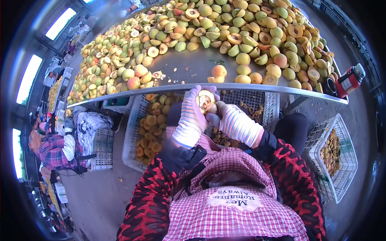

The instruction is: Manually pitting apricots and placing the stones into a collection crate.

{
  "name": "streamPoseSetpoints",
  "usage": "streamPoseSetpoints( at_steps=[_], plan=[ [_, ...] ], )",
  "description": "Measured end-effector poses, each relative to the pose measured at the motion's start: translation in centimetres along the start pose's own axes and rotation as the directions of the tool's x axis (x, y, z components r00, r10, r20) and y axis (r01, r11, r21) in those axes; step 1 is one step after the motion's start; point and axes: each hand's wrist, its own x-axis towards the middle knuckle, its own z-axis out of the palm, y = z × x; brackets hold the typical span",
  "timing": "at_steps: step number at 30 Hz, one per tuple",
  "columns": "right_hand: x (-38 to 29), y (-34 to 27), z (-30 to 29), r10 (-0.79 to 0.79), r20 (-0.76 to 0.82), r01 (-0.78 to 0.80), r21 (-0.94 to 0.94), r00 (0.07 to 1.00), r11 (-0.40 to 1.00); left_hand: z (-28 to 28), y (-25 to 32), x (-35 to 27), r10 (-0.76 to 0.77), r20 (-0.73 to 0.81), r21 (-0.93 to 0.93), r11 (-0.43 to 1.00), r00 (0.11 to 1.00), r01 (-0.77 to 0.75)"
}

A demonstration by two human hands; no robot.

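Observation:
My left hand [191, 113], in a striped knit glove, holds a cut yellow stone fruit [205, 98], its pale cut face turned up. A brown fruit stone [211, 108] shows at the lower edge of this fruit, between the thumb and fingers of my right hand [238, 122], gloved alike. Whether a small tool is inside the right hand is hidden. Both hands are just in front of the metal table's rim [193, 89]. On the table beyond them, a blushed whole-looking fruit [219, 71] sits by a cut half [216, 79].
Whole and halved fruits [211, 27] are heaped on the table. Below stand a crate of fruit halves [129, 150] and one of stones [271, 110]. Another crate [346, 168] is at right. A red bottle [349, 81] stands at the table corner. A co-worker [60, 147] sits at left.

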Motion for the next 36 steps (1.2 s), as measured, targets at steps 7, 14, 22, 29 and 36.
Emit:
streamPoseSetpoints(
  at_steps=[7, 14, 22, 29, 36],
  plan=[
    [-1.7, 0.2, -0.6, -0.037, 0.056, 0.039, -0.035, 0.998, 0.999, -0.6, 2.6, 1.0, -0.435, 0.251, 0.446, 0.845, 0.865, 0.295],
    [-2.5, -0.2, 1.6, 0.071, 0.211, -0.198, 0.677, 0.975, 0.708, 0.3, -1.6, -3.3, 0.227, -0.041, 0.129, 0.967, 0.973, -0.220],
    [-3.5, 1.0, 1.4, 0.061, 0.331, -0.300, 0.745, 0.942, 0.596, 0.5, 0.4, -2.0, -0.042, 0.143, 0.331, 0.944, 0.989, -0.007],
    [-4.1, 1.0, 1.7, 0.046, 0.255, -0.214, 0.684, 0.966, 0.697, 1.3, -2.1, -4.8, 0.197, -0.091, 0.242, 0.955, 0.976, -0.170],
    [-3.0, 0.5, -0.5, -0.064, 0.341, -0.206, 0.696, 0.938, 0.688, 3.5, 2.6, -2.7, -0.017, 0.135, 0.526, 0.848, 0.991, -0.057]
  ],
)
